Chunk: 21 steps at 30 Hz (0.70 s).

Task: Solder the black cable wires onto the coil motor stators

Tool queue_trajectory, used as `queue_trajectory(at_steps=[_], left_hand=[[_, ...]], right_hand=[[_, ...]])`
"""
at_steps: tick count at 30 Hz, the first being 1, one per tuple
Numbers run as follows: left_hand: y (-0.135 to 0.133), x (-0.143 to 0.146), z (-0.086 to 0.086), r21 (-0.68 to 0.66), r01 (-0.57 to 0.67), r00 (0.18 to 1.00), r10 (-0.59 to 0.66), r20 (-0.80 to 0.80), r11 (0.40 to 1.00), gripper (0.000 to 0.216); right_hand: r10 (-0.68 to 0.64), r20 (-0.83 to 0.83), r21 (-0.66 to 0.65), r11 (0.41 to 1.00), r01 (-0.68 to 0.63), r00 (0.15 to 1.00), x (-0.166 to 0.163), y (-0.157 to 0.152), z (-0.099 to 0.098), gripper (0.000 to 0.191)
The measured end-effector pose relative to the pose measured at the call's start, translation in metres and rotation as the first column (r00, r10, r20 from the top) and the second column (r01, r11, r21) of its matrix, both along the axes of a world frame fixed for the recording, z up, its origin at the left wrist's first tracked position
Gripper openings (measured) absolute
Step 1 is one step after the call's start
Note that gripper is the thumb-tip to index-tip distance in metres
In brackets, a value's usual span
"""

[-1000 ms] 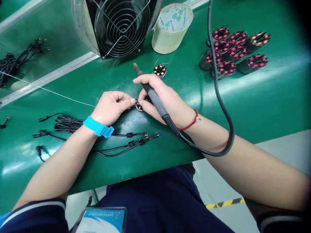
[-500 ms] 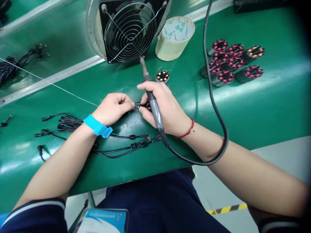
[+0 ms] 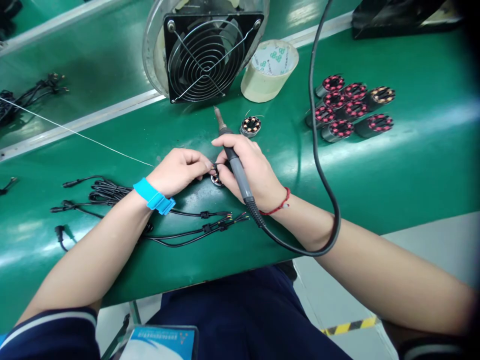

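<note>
At centre, soldering iron (image 3: 241, 176) and likely fragile coil (image 3: 216, 180), best rim-held, are held by right hand (image 3: 258, 172); left hand (image 3: 179, 169) pinched, contents unclear.

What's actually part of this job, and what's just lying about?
Job, likely:
soldering iron, in the right hand
thin pale strand, leading to the left hand
small wound core, between both hands
black cables and other wound cores, probably stock

Just nearby, likely:
tape roll
fan, possibly for fumes
</note>
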State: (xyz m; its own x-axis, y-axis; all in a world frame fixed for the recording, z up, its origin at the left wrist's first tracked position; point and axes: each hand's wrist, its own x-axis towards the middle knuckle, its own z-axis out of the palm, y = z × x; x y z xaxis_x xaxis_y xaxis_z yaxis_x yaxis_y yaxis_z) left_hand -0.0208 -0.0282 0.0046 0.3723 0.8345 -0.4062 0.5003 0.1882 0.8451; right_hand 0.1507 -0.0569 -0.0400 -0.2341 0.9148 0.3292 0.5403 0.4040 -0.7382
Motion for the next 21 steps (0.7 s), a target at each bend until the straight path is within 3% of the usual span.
queue_trajectory(at_steps=[3,5,10,12,14,16,17,18,19,21], left_hand=[[-0.001,0.000,-0.001,0.049,0.064,0.995,-0.060,-0.075,0.997,0.020],[0.000,-0.002,-0.003,0.156,0.039,0.992,-0.020,-0.121,0.987,0.021],[0.018,-0.017,-0.009,0.389,-0.226,0.945,0.299,-0.136,0.893,0.021],[0.026,-0.026,-0.009,0.472,-0.306,0.914,0.394,-0.099,0.827,0.022],[0.029,-0.032,-0.006,0.616,-0.332,0.890,0.454,-0.047,0.715,0.023],[0.026,-0.032,-0.002,0.734,-0.323,0.885,0.466,0.010,0.598,0.023],[0.021,-0.029,-0.001,0.754,-0.313,0.895,0.446,0.029,0.578,0.024],[0.016,-0.025,0.000,0.743,-0.297,0.913,0.407,0.036,0.600,0.026],[0.009,-0.020,0.000,0.701,-0.265,0.937,0.348,0.026,0.662,0.028],[-0.005,-0.008,-0.002,0.547,-0.140,0.983,0.182,-0.022,0.825,0.032]], right_hand=[[-0.018,-0.072,-0.055,0.998,0.014,0.997,-0.003,0.001,-0.002,0.039],[-0.031,-0.150,-0.073,0.997,0.020,0.988,-0.002,0.002,-0.001,0.038],[-0.132,-0.259,0.069,0.986,0.155,0.957,0.016,0.009,0.001,0.040],[-0.192,-0.323,0.100,0.967,0.235,0.927,0.027,0.014,-0.001,0.042],[-0.268,-0.349,0.084,0.946,0.314,0.898,0.036,0.020,-0.003,0.044],[-0.333,-0.305,0.051,0.930,0.365,0.892,0.042,0.024,-0.004,0.047],[-0.353,-0.260,0.032,0.927,0.374,0.899,0.043,0.025,-0.005,0.048],[-0.360,-0.206,0.014,0.929,0.371,0.910,0.043,0.025,-0.005,0.049],[-0.353,-0.152,0.001,0.934,0.357,0.923,0.042,0.025,-0.005,0.049],[-0.315,-0.062,-0.007,0.949,0.315,0.947,0.038,0.023,-0.005,0.049]])
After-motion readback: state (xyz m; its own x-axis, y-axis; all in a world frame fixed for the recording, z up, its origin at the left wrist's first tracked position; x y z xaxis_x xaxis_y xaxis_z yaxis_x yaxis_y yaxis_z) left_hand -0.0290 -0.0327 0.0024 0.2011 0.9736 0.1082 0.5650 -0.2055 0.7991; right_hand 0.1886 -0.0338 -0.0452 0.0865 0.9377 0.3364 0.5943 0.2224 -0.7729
